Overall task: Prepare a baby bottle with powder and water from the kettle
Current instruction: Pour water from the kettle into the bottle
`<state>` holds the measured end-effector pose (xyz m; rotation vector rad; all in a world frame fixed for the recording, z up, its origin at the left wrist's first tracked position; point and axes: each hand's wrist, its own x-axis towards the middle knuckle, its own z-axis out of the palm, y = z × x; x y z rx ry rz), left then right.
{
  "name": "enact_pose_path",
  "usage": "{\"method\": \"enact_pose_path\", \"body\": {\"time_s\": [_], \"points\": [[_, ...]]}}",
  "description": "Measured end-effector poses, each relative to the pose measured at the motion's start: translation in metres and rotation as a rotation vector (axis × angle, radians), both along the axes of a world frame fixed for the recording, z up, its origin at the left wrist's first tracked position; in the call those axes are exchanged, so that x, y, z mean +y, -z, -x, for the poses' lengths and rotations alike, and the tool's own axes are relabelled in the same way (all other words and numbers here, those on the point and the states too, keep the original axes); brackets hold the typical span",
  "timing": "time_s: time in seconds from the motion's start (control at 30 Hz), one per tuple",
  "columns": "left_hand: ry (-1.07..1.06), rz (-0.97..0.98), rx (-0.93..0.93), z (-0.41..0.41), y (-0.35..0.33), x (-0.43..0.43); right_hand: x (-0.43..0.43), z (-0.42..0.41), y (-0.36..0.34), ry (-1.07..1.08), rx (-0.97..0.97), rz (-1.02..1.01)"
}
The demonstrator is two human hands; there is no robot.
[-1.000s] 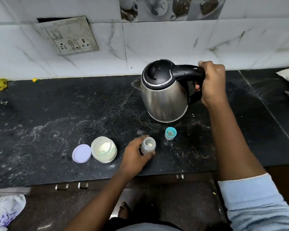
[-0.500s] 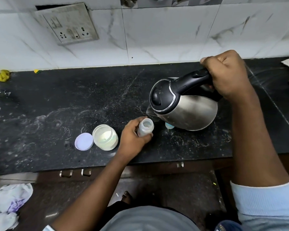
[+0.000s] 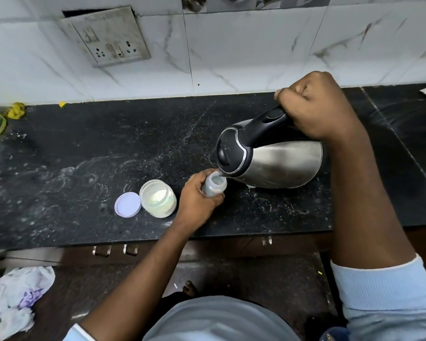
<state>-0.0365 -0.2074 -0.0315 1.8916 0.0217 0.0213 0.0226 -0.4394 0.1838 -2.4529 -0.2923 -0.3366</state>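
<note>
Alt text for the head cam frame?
Right hand tips a steel kettle, spout at the mouth of a baby bottle gripped by the left hand on a black counter. An open powder jar and lilac lid sit left of it.

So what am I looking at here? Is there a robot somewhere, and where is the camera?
There is no robot: these are a person's two bare hands. The camera is worn on the person's head and looks forward and down, so the arms reach in from the bottom of the picture. The right hand grips the handle of a steel kettle, tipped so that its spout sits at the open mouth of a small bottle. The left hand holds that bottle steady. On the dark counter, left of the bottle, stands an open jar with pale powder inside, and its lilac lid lies flat beside it. Behind is a tiled wall with a socket plate.
</note>
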Motion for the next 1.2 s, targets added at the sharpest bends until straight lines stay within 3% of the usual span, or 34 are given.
{"method": "enact_pose_path", "body": {"time_s": [1.2], "points": [[0.041,-0.069,0.019,0.016,-0.008,-0.002,0.018,0.013,-0.024,-0.047,-0.035,0.267]]}}
